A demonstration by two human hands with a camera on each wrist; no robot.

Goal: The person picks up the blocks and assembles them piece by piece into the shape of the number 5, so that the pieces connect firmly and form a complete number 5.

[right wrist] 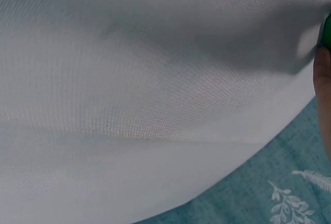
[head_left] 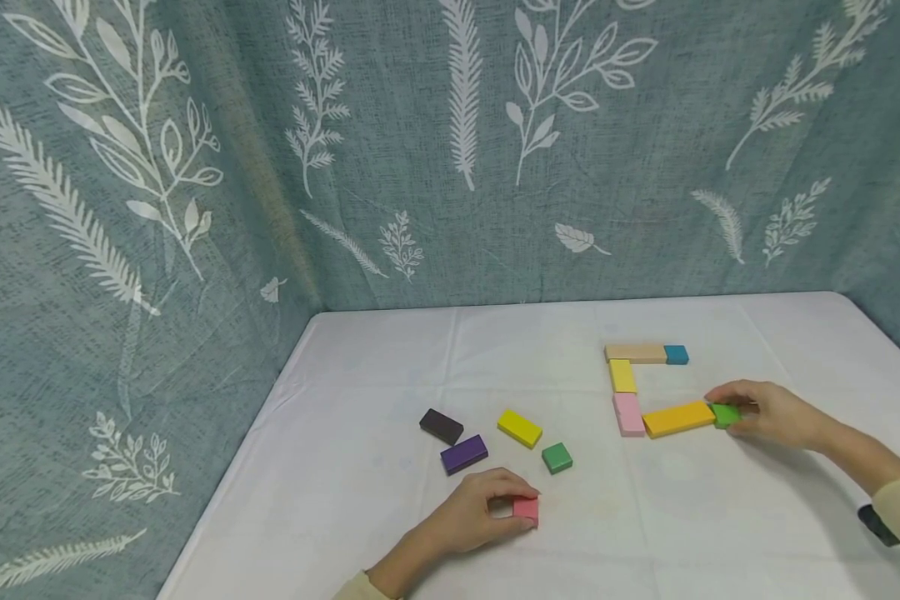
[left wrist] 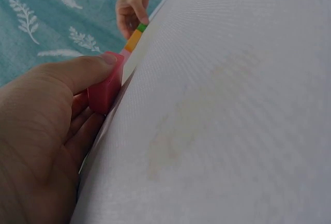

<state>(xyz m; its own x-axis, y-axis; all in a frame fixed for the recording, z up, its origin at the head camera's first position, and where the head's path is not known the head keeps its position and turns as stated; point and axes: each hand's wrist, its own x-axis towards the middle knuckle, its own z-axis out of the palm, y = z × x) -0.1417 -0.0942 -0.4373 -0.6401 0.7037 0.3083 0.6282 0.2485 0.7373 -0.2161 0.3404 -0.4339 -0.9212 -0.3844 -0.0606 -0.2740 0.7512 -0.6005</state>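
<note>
My left hand [head_left: 474, 510] pinches a small pinkish-red block [head_left: 526, 510] between thumb and fingers, low over the white table. The left wrist view shows the red block [left wrist: 105, 87] under the thumb. At the right, my right hand [head_left: 776, 415] pinches a bright green block [head_left: 726, 415] at the end of an orange block [head_left: 678, 418]. That orange block meets a pink block [head_left: 629, 415], above which lie a yellow block [head_left: 622, 376], a tan block [head_left: 635, 353] and a blue block [head_left: 676, 354]. Only a sliver of the green block [right wrist: 327, 33] shows in the right wrist view.
Left of the arrangement lie a black block [head_left: 442, 426], a purple block [head_left: 464, 454], a bright yellow block [head_left: 520, 428] and a dark green block [head_left: 557, 457]. A leaf-patterned curtain [head_left: 420, 150] hangs behind the white-covered table [head_left: 360, 358] and along its left side.
</note>
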